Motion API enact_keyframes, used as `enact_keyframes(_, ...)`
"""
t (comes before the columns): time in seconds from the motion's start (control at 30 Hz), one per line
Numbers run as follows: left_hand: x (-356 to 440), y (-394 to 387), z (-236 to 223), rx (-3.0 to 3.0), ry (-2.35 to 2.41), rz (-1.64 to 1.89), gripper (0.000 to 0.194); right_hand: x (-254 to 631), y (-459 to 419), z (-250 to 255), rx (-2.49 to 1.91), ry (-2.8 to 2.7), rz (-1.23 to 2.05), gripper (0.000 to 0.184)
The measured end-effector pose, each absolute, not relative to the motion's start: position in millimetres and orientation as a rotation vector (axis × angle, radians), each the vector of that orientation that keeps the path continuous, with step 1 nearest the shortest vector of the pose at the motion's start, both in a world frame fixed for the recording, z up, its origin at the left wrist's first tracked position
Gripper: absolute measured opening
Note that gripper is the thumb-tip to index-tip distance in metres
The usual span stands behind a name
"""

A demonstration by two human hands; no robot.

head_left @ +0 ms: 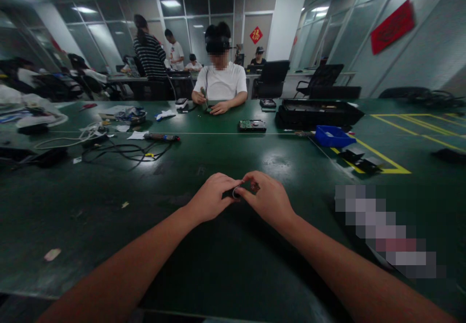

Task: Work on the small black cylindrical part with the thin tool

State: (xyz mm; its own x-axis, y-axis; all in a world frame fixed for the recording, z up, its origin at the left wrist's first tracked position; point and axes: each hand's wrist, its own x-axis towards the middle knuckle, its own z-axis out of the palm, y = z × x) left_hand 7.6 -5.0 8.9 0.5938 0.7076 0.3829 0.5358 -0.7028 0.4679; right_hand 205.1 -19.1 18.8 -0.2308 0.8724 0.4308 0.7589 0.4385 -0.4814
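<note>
Over the green table, my left hand and my right hand meet fingertip to fingertip. Between them is a small dark round piece with a pale, ring-like rim, pinched by the thumbs and fingers of both hands. Its exact kind is too small to make out. Inside the curl of my right hand, a little coppery, speckled bit shows by the fingers; whether it belongs to the round piece I cannot tell.
Across the table, a person works on a small item. A hard drive, a black tray, a blue bin and an electric screwdriver with looped cables lie farther off. At right is a blurred-out flat object.
</note>
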Motion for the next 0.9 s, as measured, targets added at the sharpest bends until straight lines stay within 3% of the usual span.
enact_keyframes(0.23, 5.2, -1.8, 6.1, 2.498, 1.057, 0.880, 0.037, 209.8, -25.3, 24.7, -1.257, -2.043, 0.281, 0.024)
enact_keyframes(0.9, -2.8, 8.3, -2.2, 2.253, 1.420, 0.984, 0.040, 215.6, -40.8, 28.6, -1.022, -1.737, 0.352, 0.018)
